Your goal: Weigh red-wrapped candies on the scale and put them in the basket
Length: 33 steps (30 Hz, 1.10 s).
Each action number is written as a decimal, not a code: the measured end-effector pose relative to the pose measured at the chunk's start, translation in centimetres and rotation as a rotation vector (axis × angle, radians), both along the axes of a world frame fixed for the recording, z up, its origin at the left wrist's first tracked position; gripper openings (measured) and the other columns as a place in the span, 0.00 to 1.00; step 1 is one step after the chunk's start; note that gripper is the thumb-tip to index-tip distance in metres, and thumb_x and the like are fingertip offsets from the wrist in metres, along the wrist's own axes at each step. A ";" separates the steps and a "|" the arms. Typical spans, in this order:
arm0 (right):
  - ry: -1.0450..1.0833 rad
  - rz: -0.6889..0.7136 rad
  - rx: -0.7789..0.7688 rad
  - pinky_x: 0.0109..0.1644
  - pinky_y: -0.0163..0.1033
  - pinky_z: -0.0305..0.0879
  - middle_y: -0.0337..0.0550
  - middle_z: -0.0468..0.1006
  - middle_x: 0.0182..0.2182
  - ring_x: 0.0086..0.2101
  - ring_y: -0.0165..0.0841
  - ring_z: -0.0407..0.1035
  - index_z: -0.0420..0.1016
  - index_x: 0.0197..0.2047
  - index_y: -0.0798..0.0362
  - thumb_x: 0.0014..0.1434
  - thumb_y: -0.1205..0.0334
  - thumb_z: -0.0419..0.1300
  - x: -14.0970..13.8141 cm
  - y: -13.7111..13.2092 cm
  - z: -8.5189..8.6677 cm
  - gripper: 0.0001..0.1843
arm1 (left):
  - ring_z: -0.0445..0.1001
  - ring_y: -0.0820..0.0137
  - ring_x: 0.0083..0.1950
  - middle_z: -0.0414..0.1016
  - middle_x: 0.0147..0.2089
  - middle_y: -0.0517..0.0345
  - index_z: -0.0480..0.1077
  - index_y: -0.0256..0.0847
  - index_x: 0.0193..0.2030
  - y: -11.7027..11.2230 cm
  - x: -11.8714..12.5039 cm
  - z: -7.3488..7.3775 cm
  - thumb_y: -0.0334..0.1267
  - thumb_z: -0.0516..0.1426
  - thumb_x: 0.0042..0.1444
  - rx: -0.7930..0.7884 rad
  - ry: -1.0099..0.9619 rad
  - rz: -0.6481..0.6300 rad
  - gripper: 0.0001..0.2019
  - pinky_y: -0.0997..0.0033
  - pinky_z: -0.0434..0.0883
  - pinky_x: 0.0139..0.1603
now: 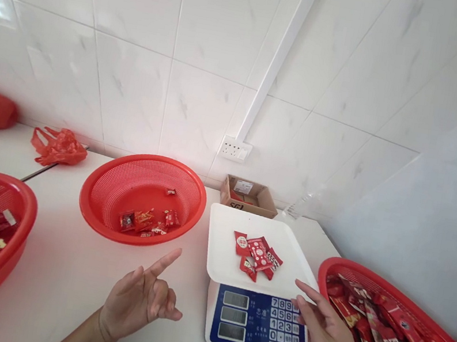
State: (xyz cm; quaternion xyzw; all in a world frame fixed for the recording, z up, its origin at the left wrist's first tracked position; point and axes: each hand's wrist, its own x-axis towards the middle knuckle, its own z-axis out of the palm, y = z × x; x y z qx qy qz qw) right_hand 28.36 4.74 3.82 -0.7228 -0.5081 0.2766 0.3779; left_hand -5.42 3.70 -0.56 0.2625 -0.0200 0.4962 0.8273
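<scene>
Several red candy packets (259,254) lie in a loose pile on the white pan (291,269) of a digital scale (226,340). My right hand (322,332) hovers at the scale's right side, over the keypad's edge, fingers apart and nothing in them. Left of the scale, my left hand (143,300) is raised above the table with its palm turned up. Its index finger and thumb stretch out while the other fingers curl loosely, and it holds nothing. The scale's displays (234,315) are too dim to read.
A red mesh basket (93,209) with several packets stands behind my left hand. Another red basket (25,230) is at the left, and a fuller one (329,264) at the right. At the back are a cardboard box (268,208), a clear bottle (298,206) and a red plastic bag (61,149).
</scene>
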 end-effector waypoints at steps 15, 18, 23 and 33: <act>-0.646 0.294 0.105 0.59 0.67 0.41 0.43 0.63 0.58 0.60 0.46 0.48 0.68 0.54 0.45 0.58 0.45 0.45 -4.1 5.0 -1.6 0.26 | 0.75 0.61 0.40 0.78 0.28 0.53 0.58 0.36 0.62 0.3 -0.1 -0.1 0.47 0.48 0.61 0.049 0.011 -0.014 0.25 0.53 0.65 0.48; -0.657 0.303 0.126 0.58 0.67 0.43 0.43 0.66 0.56 0.59 0.47 0.50 0.71 0.51 0.44 0.57 0.45 0.45 -3.8 4.6 -1.9 0.25 | 0.75 0.61 0.40 0.79 0.28 0.53 0.58 0.36 0.62 0.3 0.0 0.0 0.46 0.49 0.61 0.058 0.018 -0.009 0.25 0.53 0.65 0.48; -0.654 0.307 0.106 0.58 0.68 0.43 0.44 0.67 0.55 0.59 0.47 0.50 0.72 0.50 0.47 0.58 0.47 0.47 -3.6 4.3 -1.8 0.24 | 0.75 0.61 0.40 0.78 0.28 0.54 0.59 0.36 0.61 0.2 0.1 0.3 0.46 0.49 0.61 0.069 0.027 -0.027 0.25 0.54 0.65 0.48; -0.694 0.356 0.179 0.58 0.66 0.46 0.42 0.62 0.59 0.60 0.46 0.48 0.68 0.55 0.43 0.59 0.46 0.48 -4.3 3.9 -1.2 0.24 | 0.75 0.59 0.41 0.78 0.28 0.52 0.58 0.33 0.62 0.3 0.1 -0.2 0.45 0.47 0.62 0.060 0.065 -0.022 0.25 0.52 0.64 0.49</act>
